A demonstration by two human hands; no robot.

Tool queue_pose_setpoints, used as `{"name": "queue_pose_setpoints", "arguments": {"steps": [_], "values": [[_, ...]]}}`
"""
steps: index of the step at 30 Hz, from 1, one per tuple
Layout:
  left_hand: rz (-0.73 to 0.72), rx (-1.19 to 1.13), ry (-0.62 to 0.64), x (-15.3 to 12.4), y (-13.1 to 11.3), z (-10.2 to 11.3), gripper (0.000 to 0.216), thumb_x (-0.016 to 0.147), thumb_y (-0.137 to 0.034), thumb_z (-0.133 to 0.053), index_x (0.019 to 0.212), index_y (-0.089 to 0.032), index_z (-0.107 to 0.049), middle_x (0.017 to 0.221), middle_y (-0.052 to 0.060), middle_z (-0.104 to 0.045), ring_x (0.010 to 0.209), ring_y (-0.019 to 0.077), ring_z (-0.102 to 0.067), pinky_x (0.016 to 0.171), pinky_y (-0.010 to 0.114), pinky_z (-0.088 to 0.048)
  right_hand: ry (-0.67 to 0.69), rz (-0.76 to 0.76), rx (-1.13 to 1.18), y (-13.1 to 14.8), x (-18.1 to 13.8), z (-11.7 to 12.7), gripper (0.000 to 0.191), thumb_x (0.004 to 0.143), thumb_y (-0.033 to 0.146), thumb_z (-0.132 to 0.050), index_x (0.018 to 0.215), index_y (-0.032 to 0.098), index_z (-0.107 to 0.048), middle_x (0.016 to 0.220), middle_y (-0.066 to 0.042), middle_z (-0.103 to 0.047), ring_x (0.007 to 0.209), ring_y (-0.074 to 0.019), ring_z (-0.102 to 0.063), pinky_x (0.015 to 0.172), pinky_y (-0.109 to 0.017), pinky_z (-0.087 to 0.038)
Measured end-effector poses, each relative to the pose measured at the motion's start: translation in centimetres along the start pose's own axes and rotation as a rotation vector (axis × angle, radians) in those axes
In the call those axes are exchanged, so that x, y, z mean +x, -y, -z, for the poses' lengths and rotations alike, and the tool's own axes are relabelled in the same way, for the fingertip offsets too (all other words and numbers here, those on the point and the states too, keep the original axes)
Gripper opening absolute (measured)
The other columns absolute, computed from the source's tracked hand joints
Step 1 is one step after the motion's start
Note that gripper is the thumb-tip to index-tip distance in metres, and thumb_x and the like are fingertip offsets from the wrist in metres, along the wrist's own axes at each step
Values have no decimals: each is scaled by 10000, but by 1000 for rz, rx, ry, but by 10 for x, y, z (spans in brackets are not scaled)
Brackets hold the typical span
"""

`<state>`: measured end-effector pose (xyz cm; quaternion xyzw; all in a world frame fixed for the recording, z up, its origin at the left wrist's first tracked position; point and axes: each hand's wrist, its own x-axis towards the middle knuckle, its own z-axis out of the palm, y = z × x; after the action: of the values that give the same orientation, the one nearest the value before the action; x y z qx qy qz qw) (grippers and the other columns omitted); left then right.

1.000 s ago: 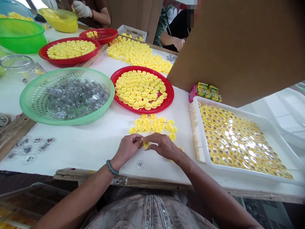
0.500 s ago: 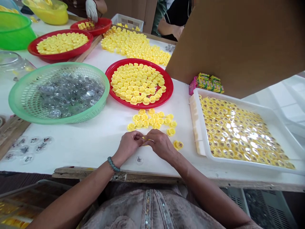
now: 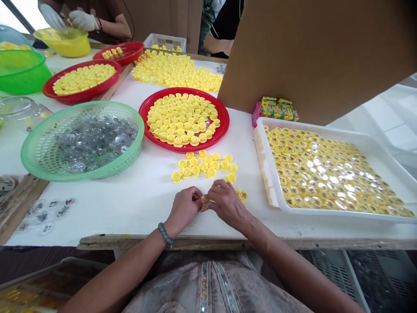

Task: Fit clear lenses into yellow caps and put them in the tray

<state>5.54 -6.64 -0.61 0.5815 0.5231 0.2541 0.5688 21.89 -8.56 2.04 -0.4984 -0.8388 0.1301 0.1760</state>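
My left hand [image 3: 186, 206] and my right hand [image 3: 226, 201] meet near the table's front edge, both closed with fingertips together. Pinched between them is a small yellow plastic cap [image 3: 206, 201], mostly hidden by the fingers. Just beyond my hands lie several loose round yellow caps [image 3: 208, 165]. Beside my right hand sits a yellow cap with a printed face [image 3: 242, 195]. On the left, clear printed discs [image 3: 42, 217] lie flat on the table. A red tray [image 3: 224, 126] farther back holds many yellow caps.
A green basket [image 3: 30, 152] of clear discs stands at left. The white tray [image 3: 270, 187] at right holds rows of finished-looking yellow pieces, below a cardboard panel [image 3: 306, 56]. Small colourful boxes [image 3: 276, 108] stand behind it. A co-worker's gloved hands [image 3: 81, 20] are above a yellow bowl [image 3: 65, 47].
My view has shifted slightly. My hands stay together on the yellow cap, and the clear disc by my left wrist is now mostly hidden. The co-worker's gloved hand left the far red tray.
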Motion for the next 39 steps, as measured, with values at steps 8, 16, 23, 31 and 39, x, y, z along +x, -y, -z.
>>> {"name": "queue_pose_setpoints", "arguments": {"steps": [8,16,23,31,39], "values": [[-92,238,8,0,-22,1,83,717,-110,-630,721,-192,-615,656,-11,-622,626,163,-571,572,247,-385,-35,-46,-80,-12,-19,11,124,706,261,-744,810,215,-694,1003,-71,-577,995,-259,-411,771,-365,-360],[-53,523,-251,-22,-8,80,61,793,-258,-585,777,-222,-631,713,-18,-624,652,186,-567,592,279,-379,-80,-96,-29,9,-34,18,271,763,342,-685,990,195,-664,1043,-108,-589,986,-261,-478,825,-412,-409],[-388,647,-248,7,-10,84,368,791,-231,-581,1157,-202,-555,1193,61,-512,816,190,-581,806,307,-456,213,265,62,52,-10,-15,62,864,186,-551,896,156,-595,983,-91,-594,916,-192,-527,773,-302,-465],[-389,636,-187,17,-5,77,191,791,-170,-591,976,-188,-637,1018,51,-607,846,226,-586,826,321,-449,-25,-5,296,38,-20,-21,137,885,139,-489,903,184,-617,895,-58,-595,798,-150,-566,706,-254,-463],[-333,550,-244,-12,-15,62,223,821,-301,-585,1017,-198,-618,1000,41,-616,700,181,-577,726,291,-444,-175,-215,474,29,-1,0,106,857,241,-565,901,199,-652,815,-38,-636,737,-147,-597,668,-252,-464]]}}
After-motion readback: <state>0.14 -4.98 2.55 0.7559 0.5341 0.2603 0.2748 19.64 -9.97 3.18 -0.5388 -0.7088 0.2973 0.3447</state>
